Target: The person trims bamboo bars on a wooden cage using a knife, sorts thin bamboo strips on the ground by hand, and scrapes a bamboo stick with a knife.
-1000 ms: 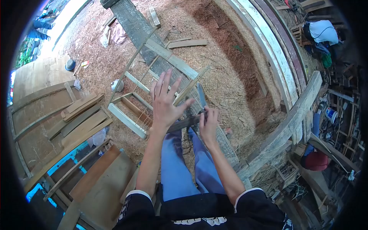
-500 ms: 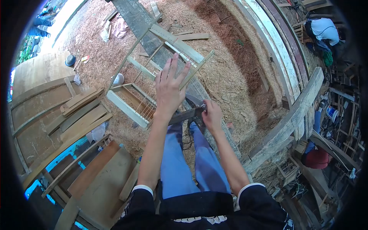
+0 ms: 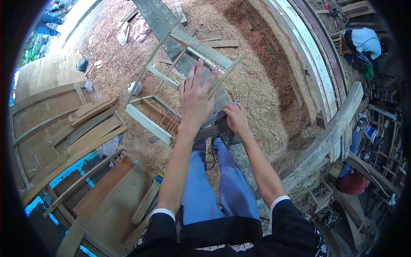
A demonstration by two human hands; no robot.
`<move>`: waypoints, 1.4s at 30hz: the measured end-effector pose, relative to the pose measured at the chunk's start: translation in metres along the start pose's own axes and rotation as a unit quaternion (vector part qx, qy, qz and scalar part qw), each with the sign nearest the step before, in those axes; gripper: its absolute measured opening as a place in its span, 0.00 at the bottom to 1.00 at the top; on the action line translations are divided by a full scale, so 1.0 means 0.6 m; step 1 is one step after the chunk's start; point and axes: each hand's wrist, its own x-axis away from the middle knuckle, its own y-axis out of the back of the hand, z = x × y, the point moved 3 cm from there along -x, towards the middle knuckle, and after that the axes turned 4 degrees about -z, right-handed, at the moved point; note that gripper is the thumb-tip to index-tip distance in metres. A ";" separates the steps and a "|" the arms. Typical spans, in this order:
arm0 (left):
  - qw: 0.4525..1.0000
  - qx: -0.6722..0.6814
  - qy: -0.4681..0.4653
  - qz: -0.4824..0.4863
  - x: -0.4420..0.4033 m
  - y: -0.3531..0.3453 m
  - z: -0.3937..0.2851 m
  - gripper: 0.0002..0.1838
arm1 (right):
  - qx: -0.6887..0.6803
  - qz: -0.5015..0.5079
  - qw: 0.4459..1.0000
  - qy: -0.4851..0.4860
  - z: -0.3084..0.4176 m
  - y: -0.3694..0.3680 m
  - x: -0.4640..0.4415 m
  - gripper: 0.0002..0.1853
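My left hand [image 3: 196, 100] is stretched out with its fingers apart, over the near side of a pale wooden frame [image 3: 147, 122]. Whether its palm touches the frame I cannot tell. The frame has long side rails and thin spindles, and it leans across a dark plank bench [image 3: 160, 21]. My right hand [image 3: 236, 120] is closed, fingers curled down by a dark wooden piece [image 3: 209, 131] in front of my legs. A small thing with a blue and white end [image 3: 237, 101] shows just beyond its fingertips. What the fingers grip is hidden.
Wood shavings cover the floor [image 3: 265, 128]. Curved boards [image 3: 92, 132] are piled at the left. A heavy beam [image 3: 319, 132] runs along the right. A white round container [image 3: 134, 88] stands behind the frame. A person in a white shirt [image 3: 364, 42] bends at the upper right.
My right hand has turned, with its back now upward and the fingers curled down, and it has risen slightly in view. My left hand has barely moved against the frame. The view has shifted slightly.
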 end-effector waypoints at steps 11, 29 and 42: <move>0.999 0.045 0.018 0.009 -0.017 -0.004 -0.017 0.36 | -0.094 -0.091 0.989 -0.067 0.008 0.050 0.001 0.13; 0.977 0.038 0.199 -0.064 -0.066 0.051 0.219 0.31 | -0.187 -0.125 0.943 -0.244 0.160 0.171 -0.222 0.33; 0.818 0.504 0.278 0.002 -0.120 0.327 0.135 0.21 | 0.002 -0.166 0.961 -0.223 0.315 0.474 -0.294 0.30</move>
